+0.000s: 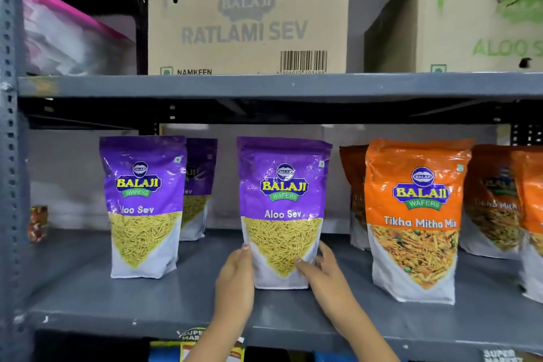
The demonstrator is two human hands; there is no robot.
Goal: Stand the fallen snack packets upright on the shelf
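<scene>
A purple Aloo Sev packet [282, 206] stands upright in the middle of the grey shelf [117, 300]. My left hand [236, 279] grips its lower left edge and my right hand [324, 273] holds its lower right corner, thumb across the front. Another purple Aloo Sev packet [144, 206] stands upright to the left, with a third [198, 185] behind it. To the right an orange Tikha Mitha Mix packet [414, 220] stands upright, with more orange packets [493, 200] behind and beside it.
Two cardboard cartons [249, 20] [458, 17] sit on the shelf above, next to a pink-edged plastic bag [67, 35]. A small red packet [37, 222] sits by the left upright post [11, 156]. Bare shelf shows at front left.
</scene>
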